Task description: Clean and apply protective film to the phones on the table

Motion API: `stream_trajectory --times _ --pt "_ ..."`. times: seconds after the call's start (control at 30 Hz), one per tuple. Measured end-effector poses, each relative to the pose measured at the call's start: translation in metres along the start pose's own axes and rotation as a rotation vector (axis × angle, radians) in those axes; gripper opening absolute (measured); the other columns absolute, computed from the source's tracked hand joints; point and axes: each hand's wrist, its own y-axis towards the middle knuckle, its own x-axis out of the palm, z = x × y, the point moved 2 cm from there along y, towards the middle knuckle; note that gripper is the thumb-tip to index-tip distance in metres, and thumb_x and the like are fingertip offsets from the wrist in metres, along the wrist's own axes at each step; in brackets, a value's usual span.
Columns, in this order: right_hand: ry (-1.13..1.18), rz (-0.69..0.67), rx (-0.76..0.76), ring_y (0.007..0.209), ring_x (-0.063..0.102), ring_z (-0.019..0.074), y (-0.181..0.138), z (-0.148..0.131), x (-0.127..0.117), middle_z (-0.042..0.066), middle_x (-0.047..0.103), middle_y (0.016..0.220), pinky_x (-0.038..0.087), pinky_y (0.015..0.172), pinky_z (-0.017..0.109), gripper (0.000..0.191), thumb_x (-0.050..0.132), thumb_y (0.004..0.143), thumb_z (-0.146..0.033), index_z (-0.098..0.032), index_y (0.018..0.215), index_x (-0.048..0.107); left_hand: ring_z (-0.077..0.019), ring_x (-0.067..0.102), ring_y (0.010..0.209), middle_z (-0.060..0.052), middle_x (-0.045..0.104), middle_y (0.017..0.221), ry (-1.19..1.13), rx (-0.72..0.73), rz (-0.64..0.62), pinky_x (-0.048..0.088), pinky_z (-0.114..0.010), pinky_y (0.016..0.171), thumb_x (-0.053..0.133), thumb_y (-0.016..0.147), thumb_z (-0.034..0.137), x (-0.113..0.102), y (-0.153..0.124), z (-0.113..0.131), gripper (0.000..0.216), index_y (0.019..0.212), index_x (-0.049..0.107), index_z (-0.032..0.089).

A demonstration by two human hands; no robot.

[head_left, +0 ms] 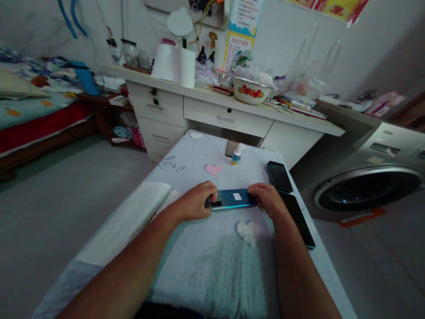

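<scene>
A blue smartphone (229, 199) lies sideways between my hands, its back facing up with a small white label on it. My left hand (198, 200) grips the end with the dark camera block. At the other end, the fingers of my right hand (264, 197) are closed on the phone's edge. Beyond it on the cloth-covered table stands a small spray bottle (236, 156) with a white top, beside another phone (232, 148) lying flat. To the right of my right hand lie a dark phone (280, 176) and a larger black tablet (299, 219).
White folded cloth or paper (129, 221) lies along the table's left side. Behind the table is a white desk (202, 99) bearing a flowered bowl (251, 91), a paper roll (175, 64) and plastic bags. A washing machine (368, 155) stands right, a bed (36, 110) left.
</scene>
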Motion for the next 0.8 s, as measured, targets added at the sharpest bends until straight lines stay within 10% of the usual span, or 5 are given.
stream_trajectory --times 0.8 --pt "-0.933 0.169 -0.529 0.078 0.056 0.0166 0.0044 -0.0044 0.0062 0.007 0.062 0.085 0.039 0.072 0.026 0.014 0.055 0.081 -0.02 -0.016 0.084 0.068 -0.0224 0.049 0.109 -0.008 0.054 0.117 0.003 -0.091 0.041 0.04 -0.036 0.098 0.059 0.063 0.014 0.004 0.0026 -0.0072 0.055 0.117 0.051 0.019"
